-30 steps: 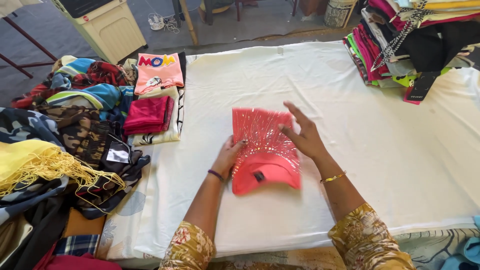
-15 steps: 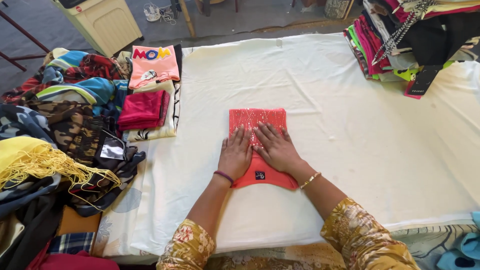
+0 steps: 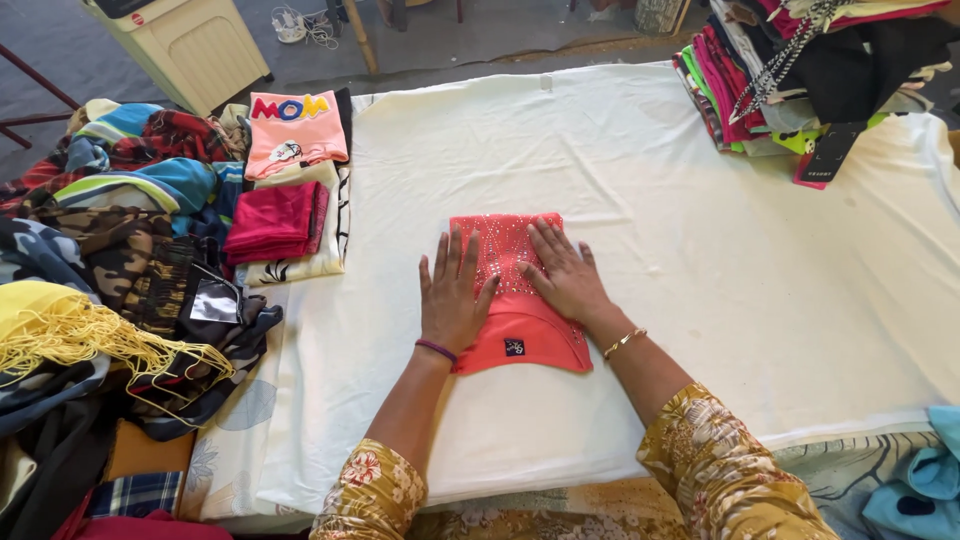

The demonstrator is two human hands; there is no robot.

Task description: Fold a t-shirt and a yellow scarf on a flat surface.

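A folded coral-pink garment with a sparkly beaded upper half point(image 3: 512, 330) lies flat near the middle of the tabletop point(image 3: 760, 290), somewhat closer to the near edge than to the far one. Its curved plain end, bearing a small dark tag, points toward the near edge.

The left hand point(image 3: 452, 295) rests palm-down on the garment's left side, fingers point(image 3: 460, 255) spread and straight, gripping nothing, part of the hand overlapping onto the cloth-covered tabletop. A dark purple band circles that wrist. The right hand point(image 3: 565, 272) lies palm-down on the garment's right side, fingers extended and slightly fanned toward the far edge, likewise pressing flat and holding nothing. A thin gold bangle sits on that wrist. Both forearms reach in from the near edge, in sleeves of yellow floral fabric.

The tabletop is covered by a pale cream sheet. Near its left edge stands a small stack of folded clothes: a folded magenta cloth point(image 3: 275, 220) and a pink printed top point(image 3: 296, 130) beyond it. Further left is a loose heap of mixed garments point(image 3: 110, 260). At the far right corner rises a tall pile of folded clothes point(image 3: 800, 70). Beyond the far edge, a cream plastic bin point(image 3: 195, 50) stands on a grey floor.
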